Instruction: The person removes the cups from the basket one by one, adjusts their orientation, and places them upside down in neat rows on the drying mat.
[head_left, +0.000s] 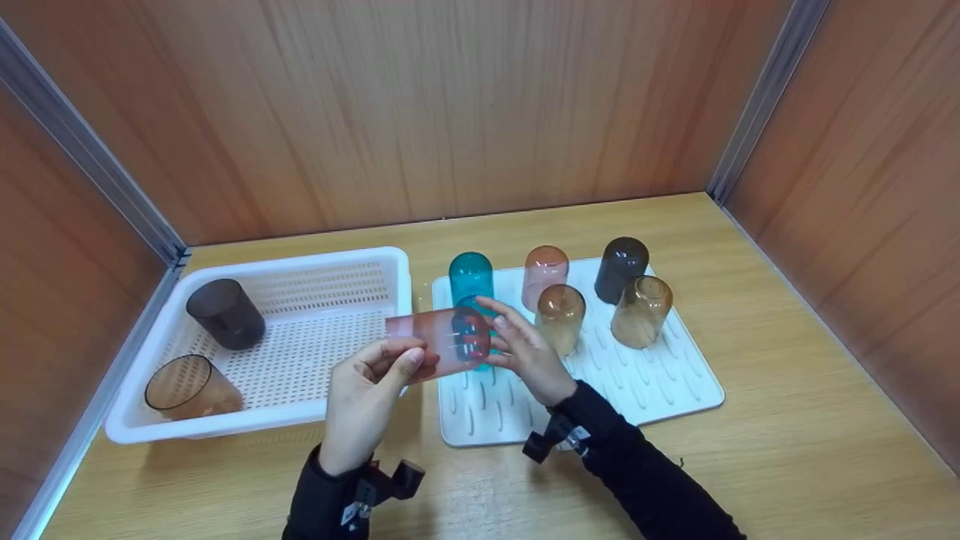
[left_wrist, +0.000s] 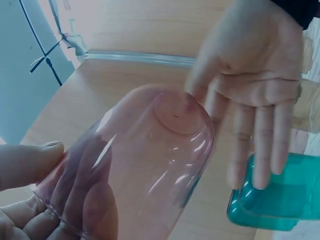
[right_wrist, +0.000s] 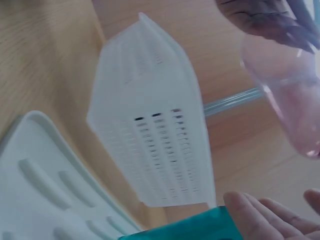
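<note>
My left hand (head_left: pixel 361 397) grips a clear pink tumbler (head_left: pixel 442 326) near its rim, between thumb and fingers. The tumbler lies on its side in the air, its closed base toward my right hand (head_left: pixel 531 354). That hand's fingers are extended, its thumb close by the base in the left wrist view. Below and behind the pink tumbler, teal glass shows through. A drying mat (head_left: pixel 495 420) bears upside-down tumblers: teal (head_left: pixel 471 271), pink (head_left: pixel 546 270), dark grey (head_left: pixel 622 266) and two amber, one left (head_left: pixel 561 319) and one right (head_left: pixel 643 311).
A white perforated basket (head_left: pixel 401 281) stands on the left. Inside it lean a dark grey tumbler (head_left: pixel 226 315) and an amber tumbler (head_left: pixel 196 390). Wood-grain panels (head_left: pixel 465 112) enclose the table (head_left: pixel 787 420) at the back and both sides.
</note>
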